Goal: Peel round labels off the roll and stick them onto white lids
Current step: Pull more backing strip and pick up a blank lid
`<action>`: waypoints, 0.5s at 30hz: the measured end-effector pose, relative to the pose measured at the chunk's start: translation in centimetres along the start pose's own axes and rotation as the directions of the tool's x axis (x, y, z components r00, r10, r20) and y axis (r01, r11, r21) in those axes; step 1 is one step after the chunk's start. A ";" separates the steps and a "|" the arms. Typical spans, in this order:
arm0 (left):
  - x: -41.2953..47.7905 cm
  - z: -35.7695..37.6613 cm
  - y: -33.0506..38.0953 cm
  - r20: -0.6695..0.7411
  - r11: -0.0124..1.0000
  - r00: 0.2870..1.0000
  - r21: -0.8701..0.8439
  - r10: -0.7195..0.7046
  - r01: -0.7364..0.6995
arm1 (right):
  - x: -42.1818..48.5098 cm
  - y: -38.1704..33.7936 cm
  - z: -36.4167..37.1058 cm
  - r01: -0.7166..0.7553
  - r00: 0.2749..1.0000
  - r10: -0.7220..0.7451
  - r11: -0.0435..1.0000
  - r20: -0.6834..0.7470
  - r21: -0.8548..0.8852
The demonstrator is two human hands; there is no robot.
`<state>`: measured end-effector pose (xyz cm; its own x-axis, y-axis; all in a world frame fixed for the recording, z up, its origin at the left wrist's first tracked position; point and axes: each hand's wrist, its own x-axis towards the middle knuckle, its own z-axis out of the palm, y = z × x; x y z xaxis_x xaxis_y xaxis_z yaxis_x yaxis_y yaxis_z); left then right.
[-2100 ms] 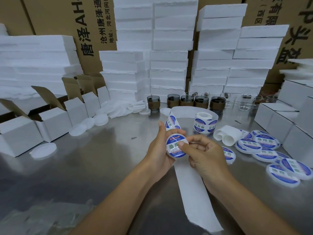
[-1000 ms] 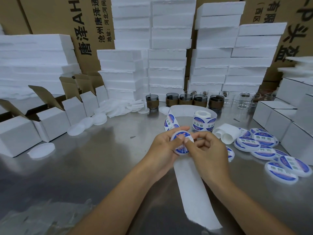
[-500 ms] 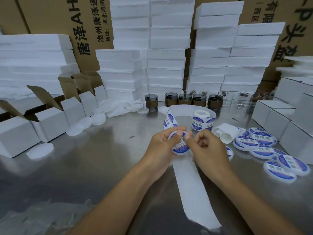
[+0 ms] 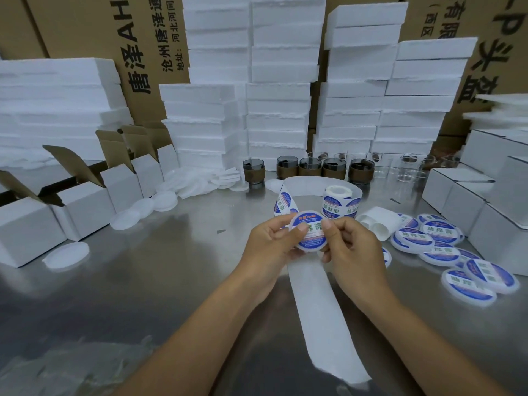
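Above the table's middle, my left hand (image 4: 268, 247) and right hand (image 4: 354, 250) pinch a white lid (image 4: 310, 234), thumbs pressing its round label (image 4: 311, 230). I should rub outward, smoothing edges. The roll (image 4: 341, 202) stands at one o'clock.

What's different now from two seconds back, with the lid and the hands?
The lid was held by the left hand while the right hand worked at its edge; it has since tipped up to face the camera, and both thumbs now press on the label. The label roll, backing strip and labelled lids on the right stayed put.
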<state>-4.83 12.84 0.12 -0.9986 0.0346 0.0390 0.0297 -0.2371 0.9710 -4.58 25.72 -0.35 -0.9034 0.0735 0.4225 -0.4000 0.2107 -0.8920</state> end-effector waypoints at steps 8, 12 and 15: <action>0.0 -0.2 0.1 -0.087 0.998 0.996 0.048 0.036 -0.032 | -0.1 0.3 0.2 0.005 0.997 -0.010 0.998 0.076 0.062; -0.1 0.0 -0.1 0.010 0.991 0.997 0.112 0.072 -0.072 | 0.2 0.5 0.1 -0.034 0.999 0.032 0.991 0.014 0.130; -0.1 0.2 -0.4 0.043 0.974 0.994 0.201 0.099 -0.106 | 0.3 0.6 0.0 -0.078 0.997 0.079 0.982 0.001 0.171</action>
<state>-4.69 13.08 -0.19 -0.9880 0.0528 0.1453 0.1433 -0.0397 0.9889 -5.11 25.91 -0.76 -0.9324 0.0892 0.3503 -0.3486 0.0345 -0.9366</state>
